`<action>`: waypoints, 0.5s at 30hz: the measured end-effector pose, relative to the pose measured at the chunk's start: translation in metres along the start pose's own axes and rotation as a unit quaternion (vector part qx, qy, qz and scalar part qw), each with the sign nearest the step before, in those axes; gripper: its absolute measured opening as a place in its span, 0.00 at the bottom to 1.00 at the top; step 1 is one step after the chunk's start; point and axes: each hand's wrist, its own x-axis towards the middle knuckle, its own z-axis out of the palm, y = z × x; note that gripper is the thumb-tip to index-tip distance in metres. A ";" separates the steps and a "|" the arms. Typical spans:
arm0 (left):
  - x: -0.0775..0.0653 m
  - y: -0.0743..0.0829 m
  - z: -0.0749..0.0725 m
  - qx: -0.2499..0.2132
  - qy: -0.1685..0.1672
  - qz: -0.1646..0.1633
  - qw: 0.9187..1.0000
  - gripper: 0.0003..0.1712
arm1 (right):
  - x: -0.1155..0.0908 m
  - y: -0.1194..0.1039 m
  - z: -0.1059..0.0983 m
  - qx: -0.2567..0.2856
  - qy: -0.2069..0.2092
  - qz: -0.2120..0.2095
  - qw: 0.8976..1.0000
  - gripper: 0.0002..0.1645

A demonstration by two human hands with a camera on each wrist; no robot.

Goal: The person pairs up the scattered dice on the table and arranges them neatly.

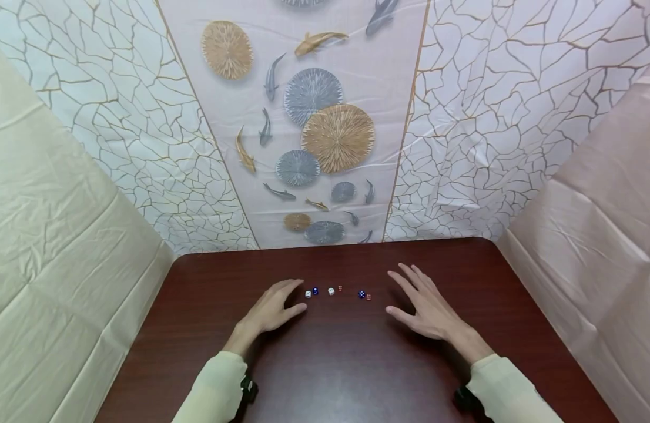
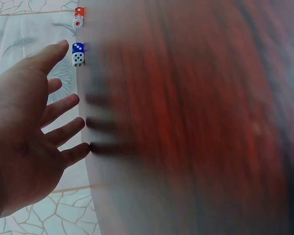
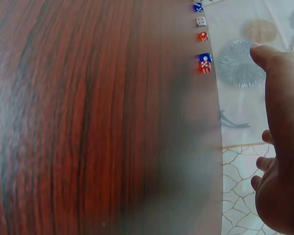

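Small dice lie in a loose row near the table's middle. At the left of the row, a white die (image 1: 308, 294) and a blue die (image 1: 315, 291) sit close together. Another white die (image 1: 331, 291) and a red die (image 1: 340, 288) are in the middle. To the right are a second blue die (image 1: 361, 294) and a second red die (image 1: 369, 297). My left hand (image 1: 274, 305) is just left of the row, thumb and fingers spread apart, holding nothing. Farther from the dice, on the right, my right hand (image 1: 428, 305) has its fingers extended and its palm bare.
The dark reddish-brown table (image 1: 325, 364) has rounded far corners. Behind it hangs a patterned cloth (image 1: 462, 147) with fish and round leaf shapes. Beige cloth walls (image 1: 55, 264) slope along both sides. A dark device (image 1: 248, 389) is on the left wrist.
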 end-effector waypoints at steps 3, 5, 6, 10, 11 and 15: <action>0.005 0.002 0.002 -0.003 0.001 0.004 1.000 0.38 | 0.001 -0.002 0.001 0.012 0.000 -0.002 1.000 0.53; 0.008 0.002 0.003 -0.006 0.005 0.002 1.000 0.37 | 0.003 -0.004 0.001 0.019 0.000 -0.002 1.000 0.52; 0.009 0.002 0.004 -0.007 0.009 0.002 1.000 0.35 | 0.003 -0.005 0.001 0.023 0.000 -0.002 1.000 0.52; 0.015 0.002 0.007 -0.013 0.021 0.003 1.000 0.29 | 0.006 -0.009 0.000 0.038 -0.005 0.005 0.999 0.51; 0.017 0.002 0.007 -0.014 0.024 0.003 1.000 0.28 | 0.006 -0.010 0.000 0.042 -0.006 0.006 0.999 0.51; 0.021 0.004 0.010 -0.013 0.032 0.004 0.999 0.21 | 0.009 -0.014 0.000 0.053 -0.009 0.007 0.999 0.49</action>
